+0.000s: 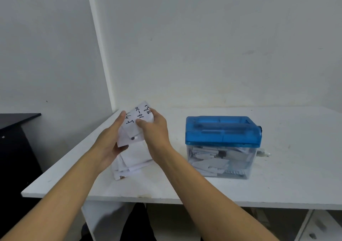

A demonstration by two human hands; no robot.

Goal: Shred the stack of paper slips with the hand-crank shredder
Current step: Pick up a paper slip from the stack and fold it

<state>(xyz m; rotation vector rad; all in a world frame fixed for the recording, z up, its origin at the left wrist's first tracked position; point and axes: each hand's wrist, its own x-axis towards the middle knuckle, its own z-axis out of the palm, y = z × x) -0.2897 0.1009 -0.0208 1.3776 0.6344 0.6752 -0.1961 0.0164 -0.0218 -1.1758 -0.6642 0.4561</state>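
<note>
**While both hands hold one slip: stack and shredder on the table**

As seen from the head camera, the left hand (111, 142) and right hand (154, 129) both grip one white slip (137, 124), raised just above the stack (133, 159) of slips on the white table (277, 185). Left thumb lies along the slip's upper left edge, with the fingers curled under its lower edge. Right thumb presses the written face, and the right fingers curl behind the right edge. Slip is tilted, black handwriting facing the camera. A lower sheet with a dark dot sits under it; cannot tell whether it is a separate slip.

Stack: loose, uneven, lying flat near the table's left side, partly hidden by the hands.

Shredder (222, 129): stands right of the stack, apart from it and from both hands. Blue see-through top on a clear bin (220, 163), which holds white paper pieces. Crank (260, 128) at its right end, mostly hidden.

Black cabinet (14, 129) stands left of the table, against the pale wall.
</note>
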